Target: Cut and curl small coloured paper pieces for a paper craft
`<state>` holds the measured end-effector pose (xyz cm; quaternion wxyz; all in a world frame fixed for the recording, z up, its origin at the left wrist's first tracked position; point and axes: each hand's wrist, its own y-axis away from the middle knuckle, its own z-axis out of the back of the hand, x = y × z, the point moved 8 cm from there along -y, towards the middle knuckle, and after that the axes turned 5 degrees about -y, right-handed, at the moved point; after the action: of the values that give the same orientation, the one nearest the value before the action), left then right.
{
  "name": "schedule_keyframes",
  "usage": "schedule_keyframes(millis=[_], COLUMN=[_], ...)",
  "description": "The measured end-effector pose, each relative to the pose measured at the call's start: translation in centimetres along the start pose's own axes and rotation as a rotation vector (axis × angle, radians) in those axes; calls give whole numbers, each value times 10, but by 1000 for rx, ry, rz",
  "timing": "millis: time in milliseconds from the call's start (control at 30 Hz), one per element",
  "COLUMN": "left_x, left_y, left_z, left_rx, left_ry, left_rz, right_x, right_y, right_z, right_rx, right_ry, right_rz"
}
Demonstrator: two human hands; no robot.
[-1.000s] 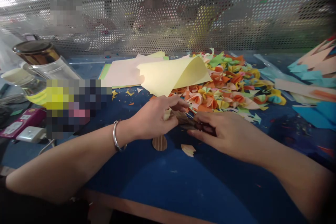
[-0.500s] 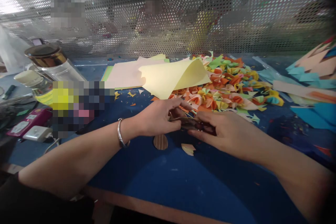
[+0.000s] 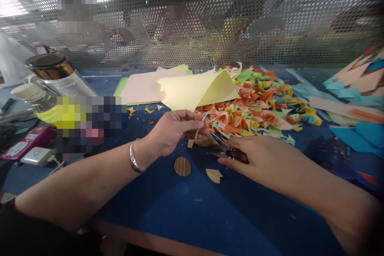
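My left hand, with a silver bangle at the wrist, pinches a thin pale strip between thumb and fingers. To its right, my right hand is closed on a pair of scissors with dark handles, their blades pointing left. A brown piece lies or hangs just below my left fingertips; which of the two is unclear. On the blue table below sit a round striped brown disc and a small cream paper scrap.
Behind my hands lie stacked paper sheets, a curled yellow sheet and a heap of colourful paper pieces. Bottles and a magenta box stand left. Blue paper lies right. A perforated metal screen rises behind.
My hands have moved apart. The scissor blades now show between them, and the thin strip is visible in my left fingers. The round disc is more fully uncovered.
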<state>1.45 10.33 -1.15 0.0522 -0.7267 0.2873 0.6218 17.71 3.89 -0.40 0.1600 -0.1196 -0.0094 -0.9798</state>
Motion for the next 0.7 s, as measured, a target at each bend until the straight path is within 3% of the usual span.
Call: schedule_keyframes(millis=[267, 533, 700], left_x=[4, 11, 15], left_y=[8, 14, 17], left_z=[-9, -18, -22], left_rx=[17, -18, -39], left_ry=[63, 135, 148], left_rz=[22, 112, 140], right_x=[10, 32, 44], right_y=[7, 18, 18], right_z=[11, 41, 41], right_rx=[-63, -413, -437], right_ry=[78, -27, -74], right_rz=[108, 287, 336])
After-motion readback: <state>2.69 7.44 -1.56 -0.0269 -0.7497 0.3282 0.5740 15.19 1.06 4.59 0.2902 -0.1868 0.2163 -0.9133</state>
